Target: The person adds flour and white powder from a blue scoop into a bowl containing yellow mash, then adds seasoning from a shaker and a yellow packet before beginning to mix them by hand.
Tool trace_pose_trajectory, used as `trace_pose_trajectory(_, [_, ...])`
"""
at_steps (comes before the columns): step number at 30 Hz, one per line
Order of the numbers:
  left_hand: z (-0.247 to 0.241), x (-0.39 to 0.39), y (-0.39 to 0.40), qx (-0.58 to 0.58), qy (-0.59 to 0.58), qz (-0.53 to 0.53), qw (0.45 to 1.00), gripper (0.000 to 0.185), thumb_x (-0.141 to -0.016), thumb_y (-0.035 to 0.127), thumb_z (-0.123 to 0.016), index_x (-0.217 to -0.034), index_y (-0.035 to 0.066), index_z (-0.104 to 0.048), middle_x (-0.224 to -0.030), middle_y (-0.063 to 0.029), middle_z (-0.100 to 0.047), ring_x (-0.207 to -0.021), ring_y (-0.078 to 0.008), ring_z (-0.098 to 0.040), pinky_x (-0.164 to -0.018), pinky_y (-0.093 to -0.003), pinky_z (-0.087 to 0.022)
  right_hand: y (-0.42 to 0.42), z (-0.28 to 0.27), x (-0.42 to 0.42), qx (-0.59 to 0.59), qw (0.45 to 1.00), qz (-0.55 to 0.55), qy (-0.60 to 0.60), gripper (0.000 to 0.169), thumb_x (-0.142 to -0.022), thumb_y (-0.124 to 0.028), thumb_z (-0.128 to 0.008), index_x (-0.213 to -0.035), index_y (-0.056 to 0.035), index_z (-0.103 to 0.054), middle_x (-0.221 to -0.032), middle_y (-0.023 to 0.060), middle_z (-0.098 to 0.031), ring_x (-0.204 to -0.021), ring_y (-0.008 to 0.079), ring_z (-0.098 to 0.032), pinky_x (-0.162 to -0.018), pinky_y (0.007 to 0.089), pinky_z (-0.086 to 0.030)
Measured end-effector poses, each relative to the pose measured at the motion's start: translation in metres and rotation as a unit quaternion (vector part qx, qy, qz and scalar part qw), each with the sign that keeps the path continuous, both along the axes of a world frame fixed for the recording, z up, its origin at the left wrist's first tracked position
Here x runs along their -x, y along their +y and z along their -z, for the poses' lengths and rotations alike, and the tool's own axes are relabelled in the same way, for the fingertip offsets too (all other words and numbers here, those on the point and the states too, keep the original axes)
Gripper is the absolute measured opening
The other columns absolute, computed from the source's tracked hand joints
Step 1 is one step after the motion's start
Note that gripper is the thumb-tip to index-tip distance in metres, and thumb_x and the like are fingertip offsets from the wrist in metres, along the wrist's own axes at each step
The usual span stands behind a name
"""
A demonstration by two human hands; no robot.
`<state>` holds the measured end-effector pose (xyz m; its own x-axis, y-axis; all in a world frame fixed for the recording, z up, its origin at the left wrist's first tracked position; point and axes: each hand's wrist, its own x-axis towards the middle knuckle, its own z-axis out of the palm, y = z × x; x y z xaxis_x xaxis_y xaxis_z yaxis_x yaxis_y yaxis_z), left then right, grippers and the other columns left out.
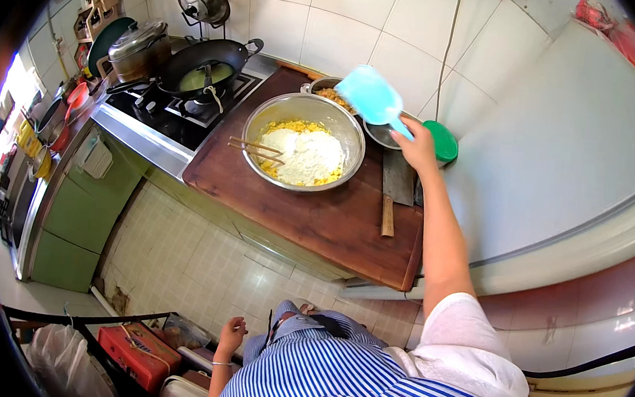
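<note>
My right hand (418, 145) grips the handle of a light blue plastic scoop (371, 97), raised over the back of the wooden board. Below and left of it, a large steel bowl (347, 170) holds white flour (312, 153) over yellow crumbly food (295, 125). A pair of wooden chopsticks (254, 150) leans in the bowl's left side. My left hand (233, 332) hangs low beside the striped apron, away from the board, fingers loosely bent with nothing seen in them. Behind the large bowl, a smaller steel pot (322, 82) holds brownish-orange food, and another steel bowl (381, 135) sits partly under the scoop.
A cleaver (398, 177) with a wooden handle lies on the right of the board (304, 220). A green lid (440, 142) stands near the wall. On the gas stove (161, 122), left, are a black wok (225, 51) and a lidded pot (139, 53). A large pale appliance (568, 140) borders the right.
</note>
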<state>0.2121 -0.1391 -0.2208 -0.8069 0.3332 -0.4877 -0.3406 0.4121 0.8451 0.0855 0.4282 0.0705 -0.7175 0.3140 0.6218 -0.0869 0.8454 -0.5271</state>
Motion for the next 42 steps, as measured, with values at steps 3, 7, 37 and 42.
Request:
trace_pose_trajectory(3, [0.002,-0.014,-0.007,0.007,0.006,-0.065,0.998,0.025,-0.085,0.010,-0.053,-0.106,-0.003,-0.053,-0.088,-0.0147,-0.061,-0.070,-0.0205,-0.063,-0.061,-0.0286,-0.051,0.024,0.049,-0.009,0.403,0.912,0.061,0.042,0.030,-0.078,-0.010,-0.064,-0.105,0.0016,-0.058,-0.079,0.0022,-0.060,-0.056,0.0061,-0.049,-0.045,0.0202,-0.039])
trace_pose_trajectory(7, [-0.001,-0.038,-0.001,0.025,-0.028,-0.105,0.994,0.025,-0.084,0.007,-0.053,-0.107,-0.004,-0.053,-0.091,-0.0155,-0.060,-0.072,-0.0208,-0.063,-0.062,-0.0292,-0.052,0.132,0.145,-0.026,0.366,0.887,0.258,0.114,0.029,-0.076,-0.014,-0.066,-0.099,0.0021,-0.060,-0.082,0.0054,-0.060,-0.067,0.0110,-0.054,-0.055,0.0263,-0.046])
trace_pose_trajectory(37, [0.025,-0.544,0.050,0.126,-0.045,-0.478,0.868,0.024,-0.074,0.007,-0.049,-0.095,0.001,-0.059,-0.090,-0.0195,-0.061,-0.086,-0.0328,-0.059,-0.074,-0.0382,-0.046,-0.380,0.161,-0.248,-0.048,0.670,-0.648,-0.360,0.023,-0.079,0.007,-0.051,-0.099,-0.0021,-0.057,-0.081,0.0070,-0.059,-0.073,0.0145,-0.058,-0.064,0.0266,-0.047])
trace_pose_trajectory(42, [0.092,-0.632,0.045,0.138,-0.075,-0.489,0.858,0.022,-0.077,0.010,-0.047,-0.093,0.000,-0.059,-0.094,-0.0229,-0.060,-0.089,-0.0352,-0.057,-0.078,-0.0386,-0.045,-0.435,0.181,-0.359,-0.255,0.465,-0.690,-0.492,0.027,-0.076,0.006,-0.052,-0.102,-0.0015,-0.057,-0.079,0.0100,-0.061,-0.069,0.0138,-0.057,-0.063,0.0257,-0.047])
